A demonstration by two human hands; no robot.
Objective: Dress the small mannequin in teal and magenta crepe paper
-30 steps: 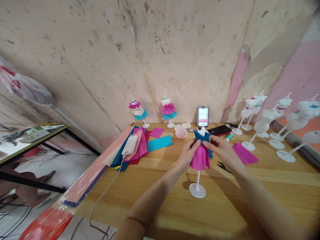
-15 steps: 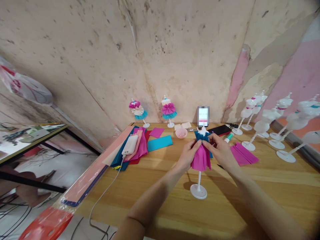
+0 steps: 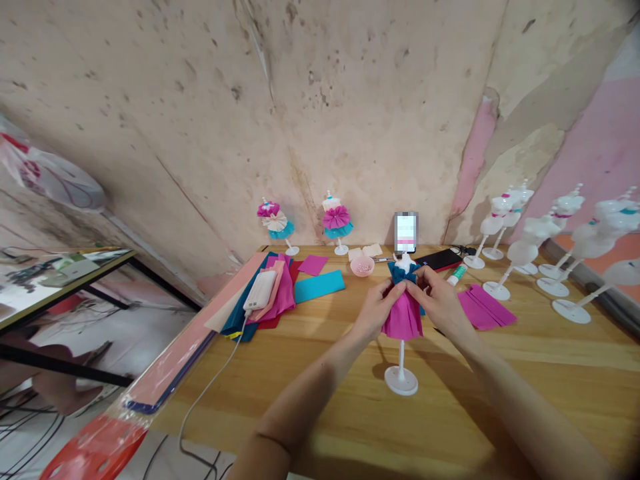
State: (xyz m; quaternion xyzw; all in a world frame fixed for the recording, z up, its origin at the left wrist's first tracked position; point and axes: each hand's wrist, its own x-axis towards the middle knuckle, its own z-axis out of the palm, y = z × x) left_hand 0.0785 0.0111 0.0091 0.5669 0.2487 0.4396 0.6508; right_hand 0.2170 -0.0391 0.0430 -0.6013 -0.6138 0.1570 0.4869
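Observation:
In front of me a small white dress form stands on its round base, dressed in a magenta pleated skirt and a dark teal gathered paper top. My left hand pinches the gathered paper at the waist from the left. From the other side my right hand is closed on the same waist, thumbs almost meeting at the front. The fingers behind the form are hidden. Magenta paper pieces lie to the right of my right hand.
Folded paper sheets with a white power bank lie at left, its cable running off the edge. Behind stand a pink bowl, a phone, a glue stick and two dressed forms. Several white forms stand at right.
The dress form's base has shifted slightly right and away from me, so the form tilts a little differently. Both hands stay closed on the waist.

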